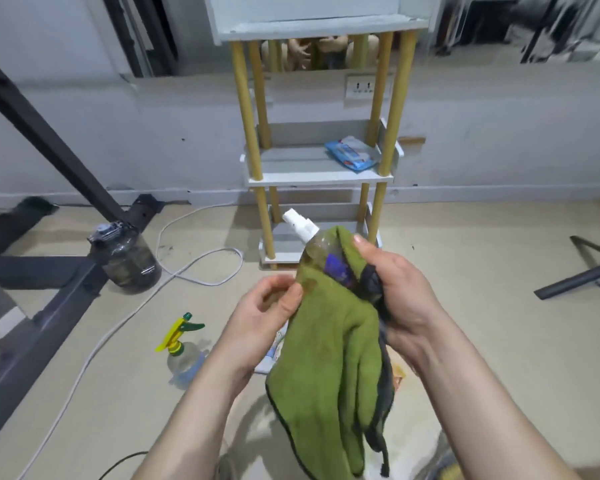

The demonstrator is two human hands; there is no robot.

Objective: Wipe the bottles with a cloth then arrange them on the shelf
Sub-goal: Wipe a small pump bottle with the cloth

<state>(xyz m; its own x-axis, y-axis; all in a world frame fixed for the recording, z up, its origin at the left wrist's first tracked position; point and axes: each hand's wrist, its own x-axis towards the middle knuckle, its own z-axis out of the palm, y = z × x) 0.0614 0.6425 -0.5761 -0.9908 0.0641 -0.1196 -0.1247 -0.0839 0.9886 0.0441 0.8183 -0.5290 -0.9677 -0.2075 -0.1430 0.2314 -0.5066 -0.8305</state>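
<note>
A clear spray bottle (321,252) with a white nozzle and a purple label is held at mid-frame, tilted up-left and wrapped in a green cloth (329,344). My right hand (395,289) grips the bottle through the cloth from the right. My left hand (271,306) pinches the cloth's left edge beside the bottle. In front stands a small shelf (321,174) with yellow posts and grey-white boards. A second spray bottle (184,355) with a yellow-green trigger stands on the floor to the left. Another item lies partly hidden under the cloth.
A blue wipes packet (352,154) lies on the shelf's middle board. A dark water jug (127,259) stands on the floor at left by a black metal frame (49,282). A white cable (201,258) loops across the floor. A dark stand's legs (582,275) lie at right.
</note>
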